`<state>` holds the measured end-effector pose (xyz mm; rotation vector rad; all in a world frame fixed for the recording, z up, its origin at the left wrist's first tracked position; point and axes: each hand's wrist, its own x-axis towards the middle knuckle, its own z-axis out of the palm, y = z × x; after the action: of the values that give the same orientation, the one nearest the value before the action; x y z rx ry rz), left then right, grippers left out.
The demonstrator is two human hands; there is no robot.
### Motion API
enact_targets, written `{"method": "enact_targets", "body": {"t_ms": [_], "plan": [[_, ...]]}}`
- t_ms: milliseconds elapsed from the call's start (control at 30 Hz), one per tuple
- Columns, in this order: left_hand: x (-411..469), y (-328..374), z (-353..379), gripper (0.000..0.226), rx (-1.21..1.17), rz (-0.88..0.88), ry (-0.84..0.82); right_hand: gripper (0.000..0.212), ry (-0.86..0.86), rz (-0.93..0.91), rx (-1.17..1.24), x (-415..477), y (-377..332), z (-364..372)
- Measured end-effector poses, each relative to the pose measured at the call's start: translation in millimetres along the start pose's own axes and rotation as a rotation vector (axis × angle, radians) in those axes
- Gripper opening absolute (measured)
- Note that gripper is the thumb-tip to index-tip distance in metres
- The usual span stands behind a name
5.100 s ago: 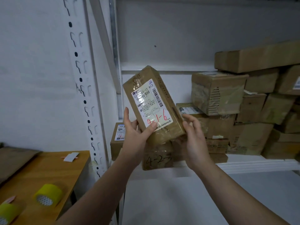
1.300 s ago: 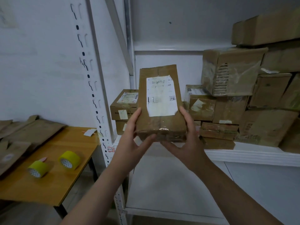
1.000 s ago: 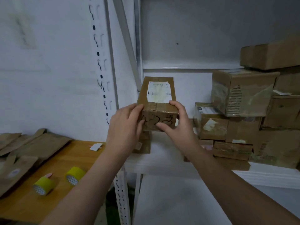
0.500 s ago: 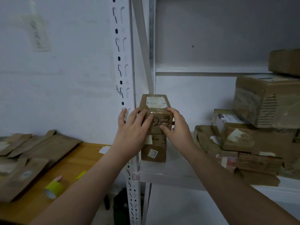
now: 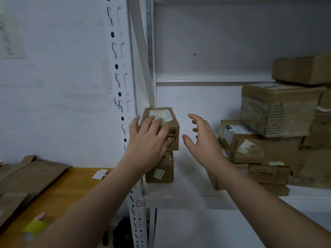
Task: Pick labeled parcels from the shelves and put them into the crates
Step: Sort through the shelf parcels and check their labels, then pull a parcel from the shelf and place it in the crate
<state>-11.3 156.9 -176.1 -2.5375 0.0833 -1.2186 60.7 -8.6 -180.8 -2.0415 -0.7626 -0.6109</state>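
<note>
Both spread, gripping nothing. Shows the left grip (image 5: 148, 140) lying with straight fingers over the top front edge of the labeled parcel (image 5: 173, 138), touching it but not curled round it. Shows the right grip (image 5: 202, 140) just beside that parcel's right face, apart from it, fingers fanned and thumb out.

Finds the parcel stacked on a lower parcel (image 5: 160, 170) at the left end of the shelf (image 5: 179, 196), close beside the white upright (image 5: 121, 86), white label upward and handwriting on the near face. Looks like steadying rather than lifting: flat fingers to keep a narrow two-high stack from tipping, with the upright as a stop on the left. Reads as a parcel parked on the shelf, not bound for a crate at this instant; no crate in sight.

Leaves more cartons (image 5: 277, 108) heaped well apart at the shelf's right. Puts a wooden bench (image 5: 71, 185) left of the upright, bearing brown paper bags (image 5: 26, 172) and a blurred yellow tape roll (image 5: 34, 228). Calls next, probably, for closing both grips round a parcel or turning toward another.
</note>
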Motion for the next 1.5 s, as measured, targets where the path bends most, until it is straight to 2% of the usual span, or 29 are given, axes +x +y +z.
{"method": "enact_targets", "body": {"t_ms": [300, 467, 633, 767, 867, 967, 1067, 1200, 1400, 1500], "plan": [[41, 54, -8, 0.043, -0.216, 0.061, 0.107, 0.035, 0.225, -0.145, -0.221, -18, 12, -82], [58, 92, -9, 0.038, -0.365, 0.071, 0.108, 0.030, 0.276, -0.147, -0.316, -30, 31, -129], [82, 140, -20, 0.049, -0.664, 0.011, -0.038, 0.031, 0.345, -0.070, -0.379, -39, 58, -171], [108, 173, -25, 0.055, -0.797, -0.023, -0.003, 0.041, 0.419, -0.021, -0.467, -34, 71, -209], [134, 192, -33, 0.056, -0.765, 0.010, 0.070, 0.062, 0.456, -0.073, -0.662, -14, 81, -242], [168, 209, -45, 0.064, -0.718, 0.067, 0.145, 0.083, 0.351, -0.061, -0.867, 19, 85, -280], [204, 225, -53, 0.082, -0.615, 0.089, 0.143, 0.093, 0.250, -0.058, -1.068, 44, 89, -313], [239, 244, -57, 0.098, -0.471, 0.165, 0.099, 0.096, 0.148, -0.041, -1.230, 60, 100, -342], [257, 262, -62, 0.080, -0.437, 0.136, 0.149, 0.080, 0.114, -0.167, -1.247, 70, 112, -362], [256, 264, -64, 0.079, -0.405, 0.126, 0.184, 0.078, 0.188, -0.308, -1.261, 69, 121, -365]]}}
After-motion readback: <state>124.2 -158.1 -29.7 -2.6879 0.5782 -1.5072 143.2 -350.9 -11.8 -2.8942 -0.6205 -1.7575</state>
